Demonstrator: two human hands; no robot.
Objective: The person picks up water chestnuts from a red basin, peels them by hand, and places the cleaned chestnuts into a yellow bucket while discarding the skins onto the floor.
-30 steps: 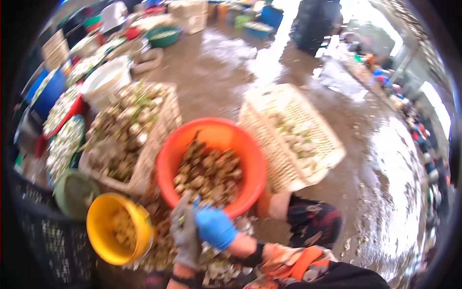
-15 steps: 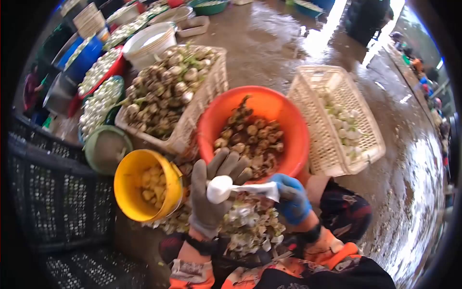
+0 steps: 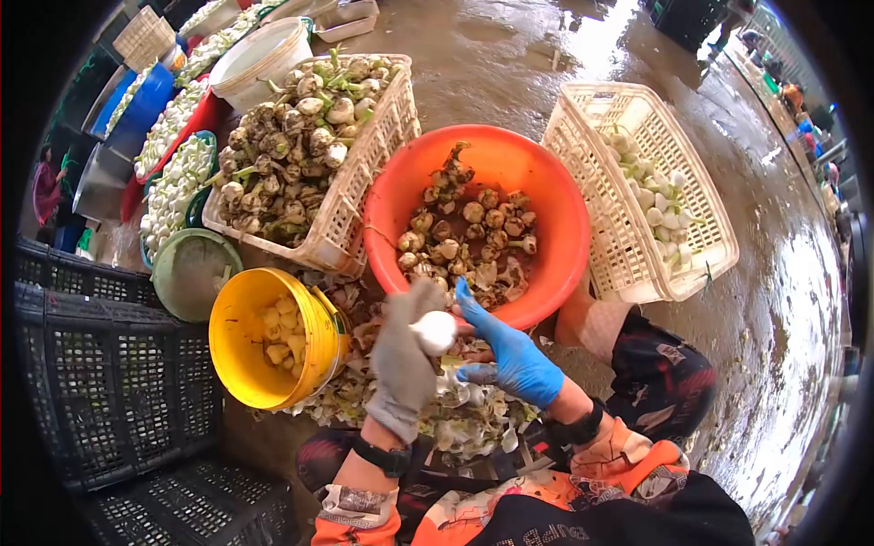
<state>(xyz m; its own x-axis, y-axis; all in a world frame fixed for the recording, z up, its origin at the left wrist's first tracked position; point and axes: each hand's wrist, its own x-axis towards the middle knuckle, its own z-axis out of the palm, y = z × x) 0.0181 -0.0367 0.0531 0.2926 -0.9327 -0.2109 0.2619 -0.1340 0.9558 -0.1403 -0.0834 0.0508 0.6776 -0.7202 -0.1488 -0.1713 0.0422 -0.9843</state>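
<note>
My left hand (image 3: pixel 403 359), in a grey glove and a little blurred, is closed around a white garlic bulb (image 3: pixel 435 333). The bulb's smooth round end faces right, out of the grip. Beside it, my right hand (image 3: pixel 515 357) wears a blue glove and is open, its fingers spread apart; nothing shows in it. Both hands are over a heap of loose garlic skins (image 3: pixel 473 420), close to the near rim of an orange basin (image 3: pixel 557 214). Inside the basin lie brown, unpeeled garlic bulbs (image 3: pixel 473 227) and some skins.
A white crate (image 3: pixel 364 187) heaped with dirty bulbs stands left of the basin; another crate (image 3: pixel 628 273) at right holds clean white bulbs. A yellow bucket (image 3: pixel 238 364) contains pale pieces. Black crates (image 3: pixel 127 364) line the left side. Filled tubs stand farther back on the wet floor (image 3: pixel 482 55).
My right hand has let go of the pale strip stretching from the bulb and opened. My left hand, open under the bulb before, has closed around it. The view has shifted slightly.
</note>
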